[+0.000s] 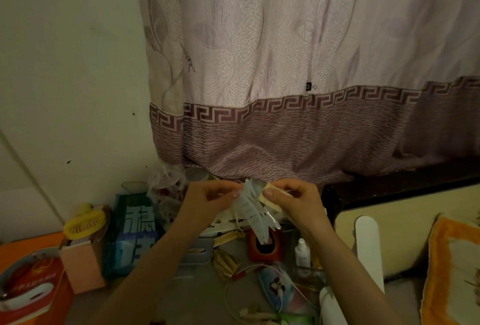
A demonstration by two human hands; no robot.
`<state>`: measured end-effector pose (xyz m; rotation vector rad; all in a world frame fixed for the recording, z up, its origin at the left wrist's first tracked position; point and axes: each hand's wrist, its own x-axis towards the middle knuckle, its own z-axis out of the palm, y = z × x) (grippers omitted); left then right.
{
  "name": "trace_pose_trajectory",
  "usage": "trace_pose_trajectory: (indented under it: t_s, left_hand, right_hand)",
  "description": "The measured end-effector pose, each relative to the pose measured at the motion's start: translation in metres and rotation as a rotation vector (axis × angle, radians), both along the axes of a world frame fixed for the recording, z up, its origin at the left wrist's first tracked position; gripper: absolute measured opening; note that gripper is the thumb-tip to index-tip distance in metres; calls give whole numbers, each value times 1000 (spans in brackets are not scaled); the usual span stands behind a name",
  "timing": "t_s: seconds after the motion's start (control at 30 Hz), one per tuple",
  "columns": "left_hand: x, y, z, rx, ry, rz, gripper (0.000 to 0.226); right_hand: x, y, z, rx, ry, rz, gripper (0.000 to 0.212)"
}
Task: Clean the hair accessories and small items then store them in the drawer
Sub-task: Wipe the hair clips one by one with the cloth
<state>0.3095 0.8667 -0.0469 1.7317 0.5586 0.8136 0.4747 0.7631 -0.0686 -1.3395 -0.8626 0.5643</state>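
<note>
While both forearms reach in from the bottom edge, clutter lies nearest: a white cable (pixel 262 296), a small white bottle (pixel 302 249), a red case (pixel 263 246), a yellow fan (pixel 84 224) at left. Above these, the left hand (pixel 207 198) pinches the upper end of a pale translucent hair claw (pixel 253 214), fingers curled, teeth hanging down. Just beside it, the right hand (pixel 293 198) grips a cream cloth (pixel 270 198) touching the claw. Behind hangs a pink patterned curtain (pixel 298 65).
</note>
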Motion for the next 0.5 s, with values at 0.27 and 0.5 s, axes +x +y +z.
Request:
trace_pose_trajectory:
  t_s: [0.27,0.5]
  left_hand:
    - [-2,-1,0,-25,-30,-22,23]
    - [2,-6,-6,-12,-28,56,17]
  right_hand:
    - [-1,2,-9,-85,-127,-41,5]
    - [-4,1,-14,-46,-193,-110,8]
